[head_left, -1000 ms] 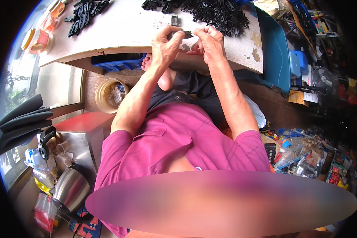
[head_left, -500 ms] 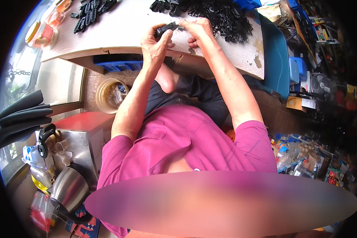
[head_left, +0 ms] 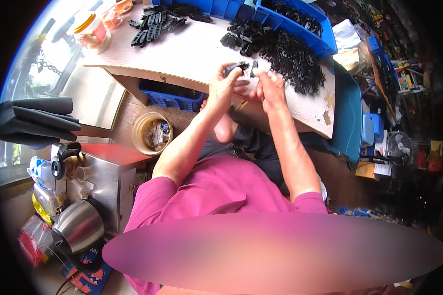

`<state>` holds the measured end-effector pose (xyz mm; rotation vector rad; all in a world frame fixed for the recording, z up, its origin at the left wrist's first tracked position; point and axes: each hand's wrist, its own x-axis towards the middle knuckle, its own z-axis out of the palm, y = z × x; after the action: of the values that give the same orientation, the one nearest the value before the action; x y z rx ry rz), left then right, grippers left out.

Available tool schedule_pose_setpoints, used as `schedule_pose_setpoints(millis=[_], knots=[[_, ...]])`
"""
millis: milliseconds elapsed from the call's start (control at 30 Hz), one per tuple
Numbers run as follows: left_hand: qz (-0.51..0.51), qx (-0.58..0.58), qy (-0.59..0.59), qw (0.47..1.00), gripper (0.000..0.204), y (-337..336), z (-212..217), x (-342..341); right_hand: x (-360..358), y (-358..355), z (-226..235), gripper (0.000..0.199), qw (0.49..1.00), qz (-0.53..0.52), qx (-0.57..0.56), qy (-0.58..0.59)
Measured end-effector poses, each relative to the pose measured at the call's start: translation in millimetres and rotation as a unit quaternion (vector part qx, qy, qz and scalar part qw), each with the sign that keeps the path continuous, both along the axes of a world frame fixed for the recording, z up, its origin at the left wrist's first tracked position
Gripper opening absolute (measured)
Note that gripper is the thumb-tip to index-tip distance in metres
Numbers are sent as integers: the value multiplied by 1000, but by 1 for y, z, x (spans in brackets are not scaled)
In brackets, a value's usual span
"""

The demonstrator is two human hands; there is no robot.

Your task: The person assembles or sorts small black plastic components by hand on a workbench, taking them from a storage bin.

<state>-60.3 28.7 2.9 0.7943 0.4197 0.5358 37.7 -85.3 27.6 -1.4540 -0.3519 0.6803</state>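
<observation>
Head view, looking down over a seated person in a magenta shirt (head_left: 216,196). Both hands were raised together above the near edge of the pale worktop (head_left: 197,49). The left hand (head_left: 224,88) was closed on a small black plastic part (head_left: 236,66), pinched between thumb and fingers. The right hand (head_left: 270,88) stood just beside it, fingertips gripping a second, smaller black piece (head_left: 254,68) close to the first; whether the two pieces touched could not be told.

Just beyond the hands lay a loose heap of black parts (head_left: 285,54) spread across the worktop's right half. A neat row of similar black parts (head_left: 152,27) lay at the far left, well apart from the heap. Blue bins (head_left: 300,22) lined the far edge, holding more black pieces. At the far left corner stood a clear jar with a yellow lid (head_left: 91,29), its reddish label unreadable.

Below the worktop sat a blue crate (head_left: 170,96) and, on the floor, a round tan tub (head_left: 152,132) with small items inside. At lower left, a metal cabinet (head_left: 103,172) stood by a steel kettle (head_left: 79,226), near crumpled clear and yellow packets (head_left: 42,201). A blue chair (head_left: 349,118) stood to the right.
</observation>
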Motion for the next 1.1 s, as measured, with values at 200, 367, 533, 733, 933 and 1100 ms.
schedule_pose_setpoints(millis=[200,367,533,733,933,1100], knots=[[0,-67,-23,997,36,-19,3,-13,-51,-7,9,30,996,14,65,63],[5,-5,-19,1000,34,-27,4,-31,-59,-16,5,30,995,-2,81,57],[9,67,-12,998,33,-32,5,-48,-65,-26,-3,28,991,38,111,65],[-16,59,-8,998,29,-36,8,-73,-59,-44,-3,28,984,-31,171,31],[-124,112,16,986,29,-58,21,-92,-71,-57,-1,26,981,-43,187,8],[-172,80,12,982,33,-73,22,-98,-91,-70,2,30,986,-7,163,19]])
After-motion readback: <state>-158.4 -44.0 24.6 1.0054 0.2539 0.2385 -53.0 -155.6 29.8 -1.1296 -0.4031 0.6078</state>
